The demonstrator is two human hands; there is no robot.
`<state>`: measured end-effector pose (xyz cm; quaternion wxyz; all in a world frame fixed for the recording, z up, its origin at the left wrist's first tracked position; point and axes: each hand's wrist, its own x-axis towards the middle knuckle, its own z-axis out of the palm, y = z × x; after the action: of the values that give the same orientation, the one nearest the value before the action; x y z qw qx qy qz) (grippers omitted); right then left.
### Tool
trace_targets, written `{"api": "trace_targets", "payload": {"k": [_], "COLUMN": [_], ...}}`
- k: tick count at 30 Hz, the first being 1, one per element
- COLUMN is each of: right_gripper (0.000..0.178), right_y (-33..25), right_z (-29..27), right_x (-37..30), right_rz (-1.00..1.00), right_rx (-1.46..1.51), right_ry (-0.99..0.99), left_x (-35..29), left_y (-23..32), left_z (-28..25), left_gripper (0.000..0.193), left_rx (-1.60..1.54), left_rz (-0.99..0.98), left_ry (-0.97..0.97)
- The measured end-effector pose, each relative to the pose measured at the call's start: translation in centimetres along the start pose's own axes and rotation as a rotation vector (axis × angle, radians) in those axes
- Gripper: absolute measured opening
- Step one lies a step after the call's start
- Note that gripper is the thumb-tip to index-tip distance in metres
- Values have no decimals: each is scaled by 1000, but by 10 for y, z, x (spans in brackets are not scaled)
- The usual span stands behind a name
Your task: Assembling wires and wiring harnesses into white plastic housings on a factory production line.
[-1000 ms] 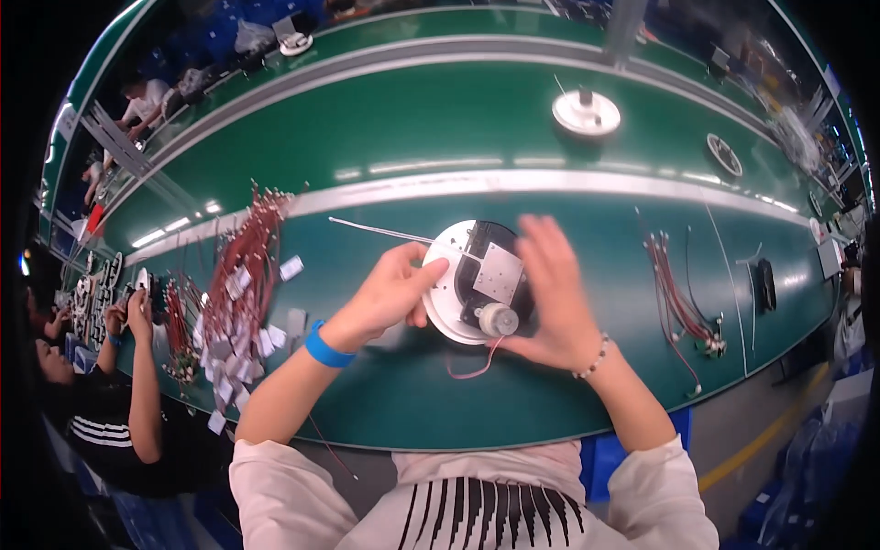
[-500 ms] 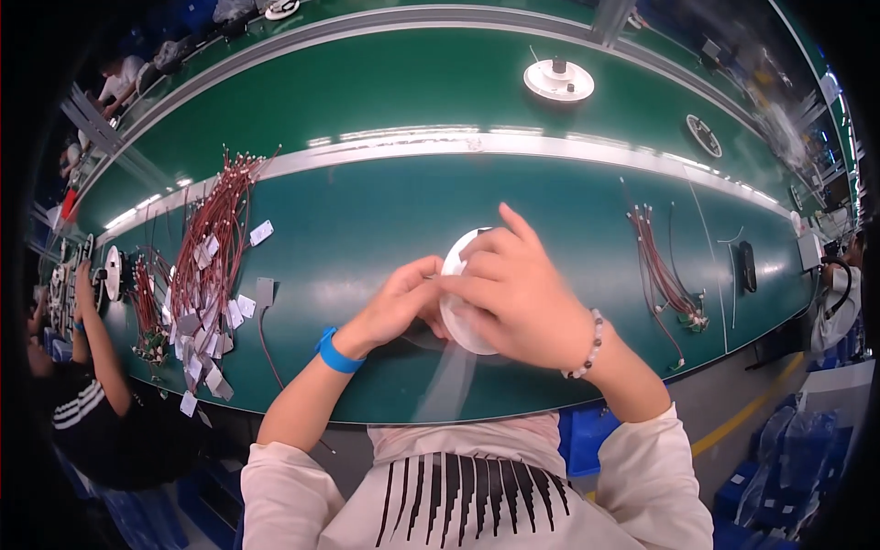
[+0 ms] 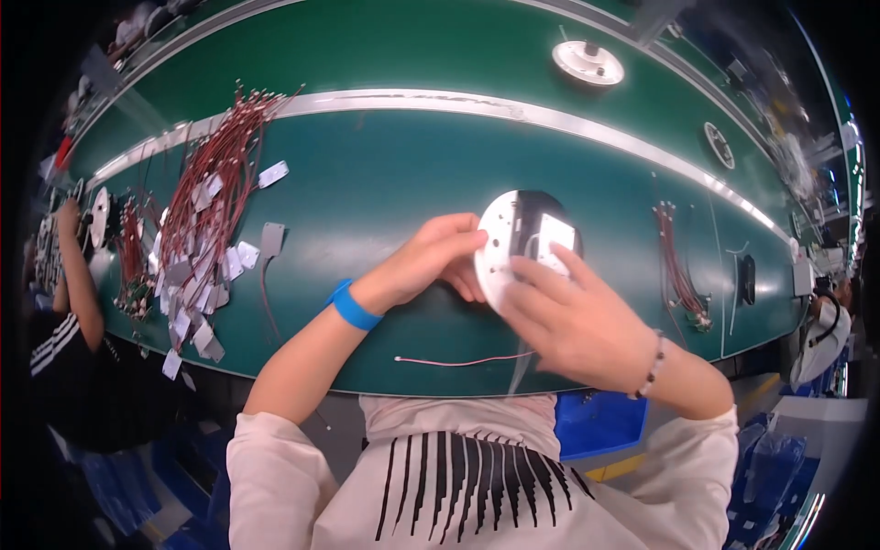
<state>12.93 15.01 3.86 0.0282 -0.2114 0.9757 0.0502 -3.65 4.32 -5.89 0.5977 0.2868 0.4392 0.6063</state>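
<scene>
A white round disc (image 3: pixel 492 242) with a wide black band is tilted up over the near middle of the table. My left hand (image 3: pixel 426 261) is closed on its left edge, thumb on the face. Against the black part lies a small white square plate (image 3: pixel 556 235) with holes. My right hand (image 3: pixel 587 316), slightly blurred, has its bent fingers on that plate's lower edge and across the lower disc. A thin pinkish-red wire (image 3: pixel 463 363) with a small white connector runs leftward from under my right hand. Below hangs a clear strip (image 3: pixel 521 371).
Bundles of red wires (image 3: pixel 220 151) with grey-white plates (image 3: pixel 188 270) lie at left, beside a single plate (image 3: pixel 272 240). More wires (image 3: pixel 674 257) and a black oblong piece (image 3: pixel 749 280) lie at right. Another white disc (image 3: pixel 588 63) sits beyond the pale rail. A co-worker's arm (image 3: pixel 81 284) reaches in at far left.
The disc has moved right and turned, showing its holed face and black band. My right hand has dropped lower on it. The white plate and pinkish wire have come into sight.
</scene>
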Motion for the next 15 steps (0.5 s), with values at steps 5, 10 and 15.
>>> {"api": "trace_targets", "payload": {"k": [5, 10, 15], "right_gripper": [22, 25, 24], "right_y": [8, 4, 8], "right_z": [12, 1, -33], "right_x": [-11, -14, -19], "right_rz": [-90, -82, -60], "right_rx": [-68, 43, 349], "right_ry": [126, 345, 285], "left_x": [1, 3, 2], "left_y": [3, 1, 1], "left_z": [5, 1, 0], "left_gripper": [27, 27, 26], "left_rx": [-52, -45, -36], "left_rz": [-31, -27, -47], "left_ry": [-14, -29, -5]}}
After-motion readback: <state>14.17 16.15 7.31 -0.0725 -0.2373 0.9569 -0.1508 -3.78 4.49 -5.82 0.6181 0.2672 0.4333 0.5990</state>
